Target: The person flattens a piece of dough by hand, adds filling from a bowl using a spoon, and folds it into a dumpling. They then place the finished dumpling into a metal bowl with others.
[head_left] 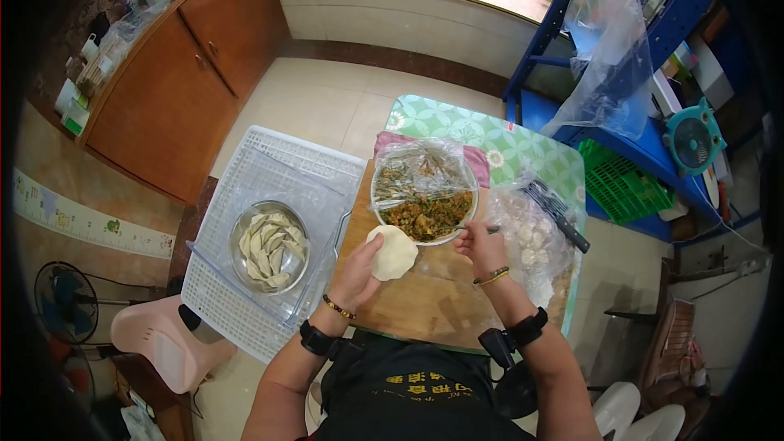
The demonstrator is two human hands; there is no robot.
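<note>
A round, flat dough wrapper (394, 253) lies across the fingers of my left hand (358, 268), its thumb at the left edge. My right hand (483, 250) pinches the handle of a spoon (467, 228) at the right rim of a filling bowl. Inside the bowl is a chopped green and brown filling (426, 217). Clear plastic wrap (418, 163) covers the bowl's far half. The spoon's head is hard to see against the filling. Both hands are above a wooden board (408, 302).
Folded dumplings (269, 249) fill a metal bowl (236, 255) on a white plastic rack (214, 310) at left. To the right, a plastic bag (523, 220) holds pale dough pieces beside a black-handled tool (574, 236). A green patterned tablecloth (510, 143) lies beneath.
</note>
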